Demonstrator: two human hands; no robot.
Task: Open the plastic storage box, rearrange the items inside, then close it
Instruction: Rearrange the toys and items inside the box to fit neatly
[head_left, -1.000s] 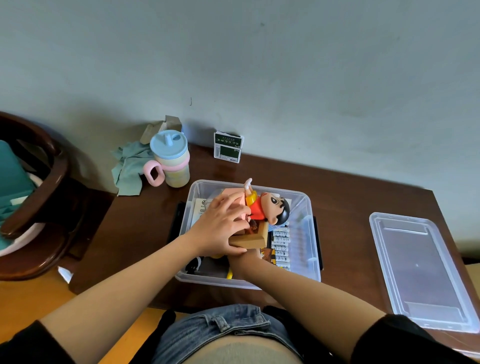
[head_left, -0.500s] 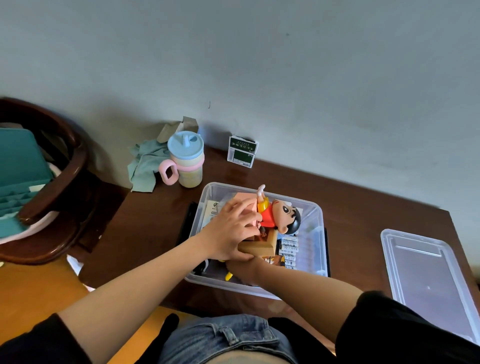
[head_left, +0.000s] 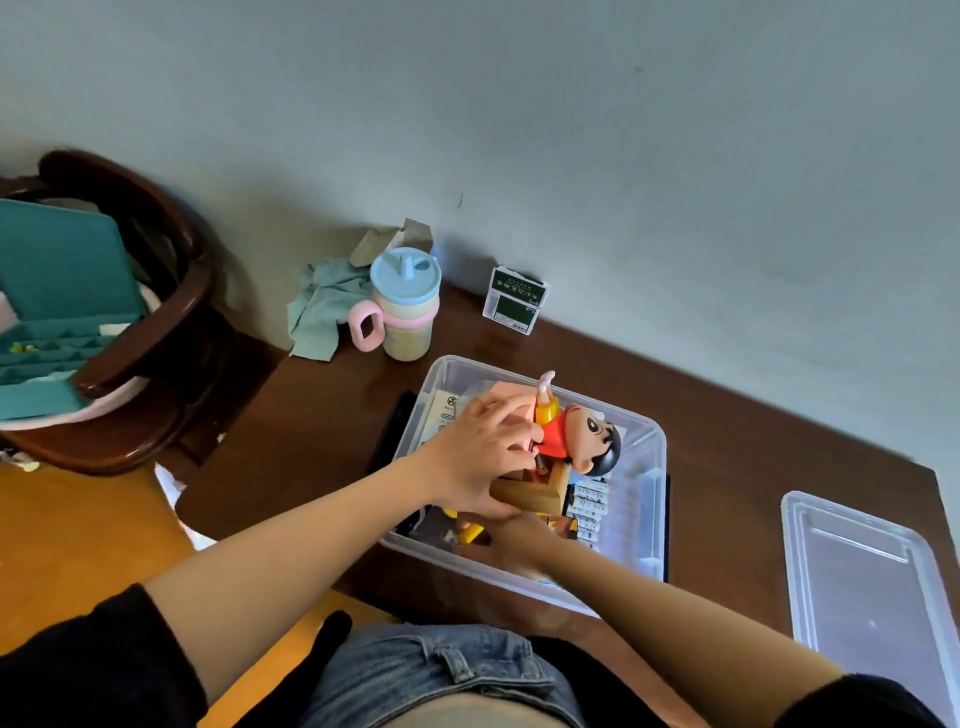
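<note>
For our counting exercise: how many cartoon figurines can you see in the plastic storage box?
1. The cartoon figurine lies across the middle of the plastic storage box, beside the left hand; others may be hidden under the hands.

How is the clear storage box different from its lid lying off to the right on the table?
The storage box is deep and walled; the lid is a shallow flat panel. The box holds a cartoon figure and other items, with both hands in it; the lid holds nothing and nobody touches it. The box sits in front of the person; the lid lies apart near the right table edge. Both are clear plastic, rectangular with rounded corners, resting on the brown table.
</note>
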